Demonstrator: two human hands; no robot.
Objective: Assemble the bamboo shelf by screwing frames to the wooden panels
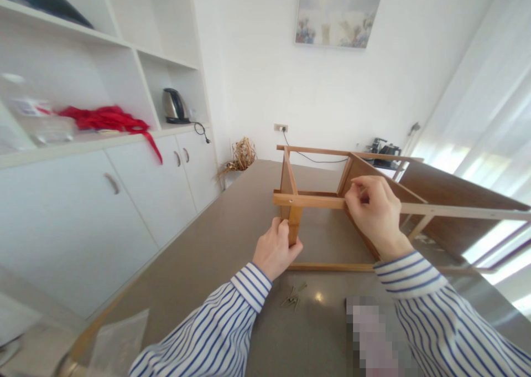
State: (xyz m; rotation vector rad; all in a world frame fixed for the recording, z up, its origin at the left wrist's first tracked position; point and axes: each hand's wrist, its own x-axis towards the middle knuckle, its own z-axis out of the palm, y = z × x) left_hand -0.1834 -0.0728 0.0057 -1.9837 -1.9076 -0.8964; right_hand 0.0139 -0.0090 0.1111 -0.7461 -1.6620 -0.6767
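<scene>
A wooden shelf frame [315, 201] lies on its side on the grey table. My left hand [276, 249] is wrapped round the end board [295, 222] of the frame, below the near upper rail. Over that rail, farther right, is my right hand [375, 216], its thumb and fingertips pinched together. Whatever is in the pinch, if anything, is too small to make out. Several long screws [293, 299] lie loose on the table in front of the frame.
The grey table [224, 255] carries a clear plastic bag [118, 338] at the near left and a blurred-out pinkish object [375, 341] by my right forearm. White cabinets [153, 172] stand along the left. The frame's far shelves [456, 194] reach toward the curtained window.
</scene>
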